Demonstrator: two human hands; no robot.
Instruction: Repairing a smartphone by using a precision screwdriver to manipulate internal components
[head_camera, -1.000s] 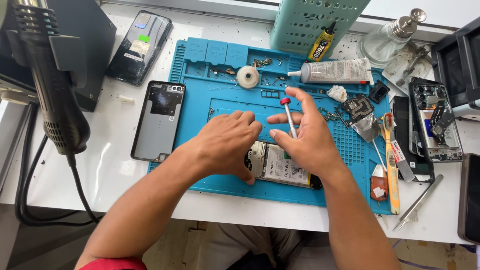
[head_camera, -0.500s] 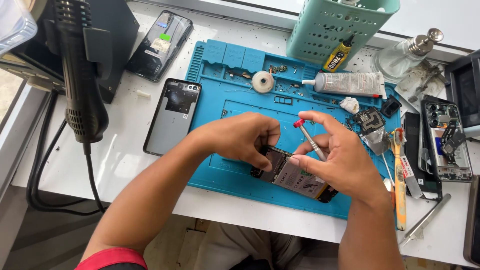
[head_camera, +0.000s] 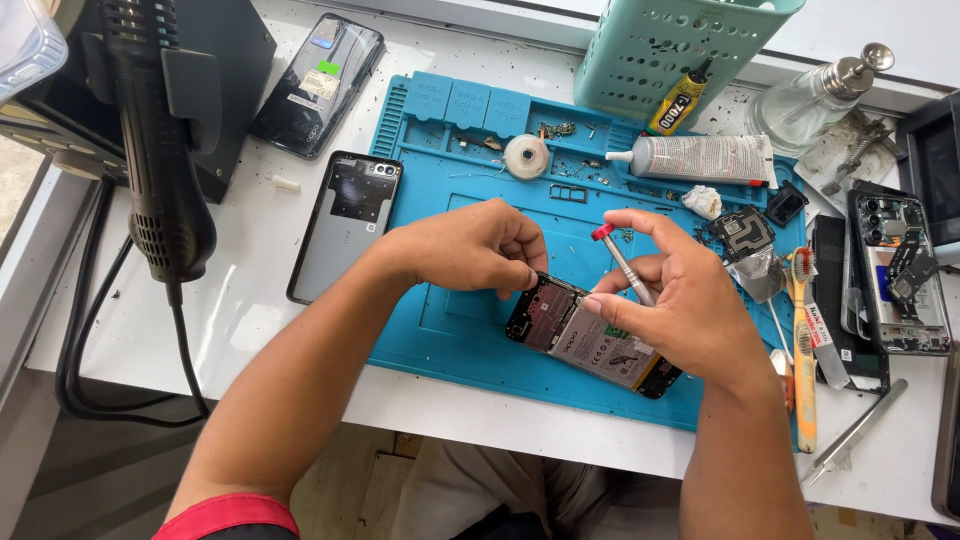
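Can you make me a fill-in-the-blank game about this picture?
1. The right hand holds a screwdriver with a ____ cap.
2. The opened phone lies on a ____ mat.
3. The left hand touches the ____.
4. The toothbrush lies on the ____ side of the mat.

Missing words: red; blue; phone; right

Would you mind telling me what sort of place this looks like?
Most likely a phone repair bench: an opened phone lies on a blue work mat, beside a hot-air gun and a glue tube.
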